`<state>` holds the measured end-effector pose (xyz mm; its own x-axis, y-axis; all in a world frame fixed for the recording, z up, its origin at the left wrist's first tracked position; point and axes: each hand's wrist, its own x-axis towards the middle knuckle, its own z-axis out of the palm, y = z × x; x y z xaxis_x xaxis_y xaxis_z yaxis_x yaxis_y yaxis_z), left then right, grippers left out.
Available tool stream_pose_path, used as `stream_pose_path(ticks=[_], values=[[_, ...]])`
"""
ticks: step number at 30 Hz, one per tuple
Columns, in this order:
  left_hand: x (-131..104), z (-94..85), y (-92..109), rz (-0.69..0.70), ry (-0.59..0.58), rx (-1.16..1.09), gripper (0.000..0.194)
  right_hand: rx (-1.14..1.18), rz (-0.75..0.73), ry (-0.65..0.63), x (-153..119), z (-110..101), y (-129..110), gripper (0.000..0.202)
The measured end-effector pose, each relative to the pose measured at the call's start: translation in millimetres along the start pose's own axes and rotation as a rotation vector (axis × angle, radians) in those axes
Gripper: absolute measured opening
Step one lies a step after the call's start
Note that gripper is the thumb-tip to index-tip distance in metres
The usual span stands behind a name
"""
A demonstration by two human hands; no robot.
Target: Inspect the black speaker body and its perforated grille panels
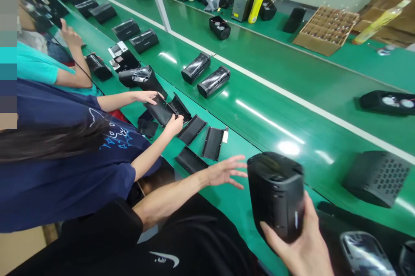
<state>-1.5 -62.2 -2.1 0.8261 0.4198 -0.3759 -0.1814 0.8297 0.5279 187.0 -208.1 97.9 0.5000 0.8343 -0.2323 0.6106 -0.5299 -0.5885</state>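
Observation:
My right hand [301,241] grips a black speaker-like housing [275,194] from below, holding it upright above the green bench at the lower right. Its thumb lies on the near side and its fingers wrap behind. My left hand [227,172] is stretched out just left of the housing, fingers spread, with a small gap between them. Beyond my left forearm, curved black panels [212,143] lie on the green bench, next to a small white piece [225,134].
At the left, a person in dark blue [65,181] handles a black panel [160,109]. A green conveyor [259,99] carries black housings [214,81]. A perforated black unit [378,176] stands at the right. Across the line are bottles [257,3] and a divided carton [327,30].

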Motion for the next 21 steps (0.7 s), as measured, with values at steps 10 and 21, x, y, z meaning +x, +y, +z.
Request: stream_pose_path(ticks=[10, 21], values=[[-42.7, -1.1, 14.2, -0.032, -0.019, 0.603, 0.098, -0.002, 0.057, -0.477, -44.9, 9.2, 73.3, 0.106], [-60.1, -1.0, -2.5, 0.054, 0.223, 0.589, 0.077, 0.757, 0.500, -0.103, -102.8, 33.8, 32.3, 0.086]])
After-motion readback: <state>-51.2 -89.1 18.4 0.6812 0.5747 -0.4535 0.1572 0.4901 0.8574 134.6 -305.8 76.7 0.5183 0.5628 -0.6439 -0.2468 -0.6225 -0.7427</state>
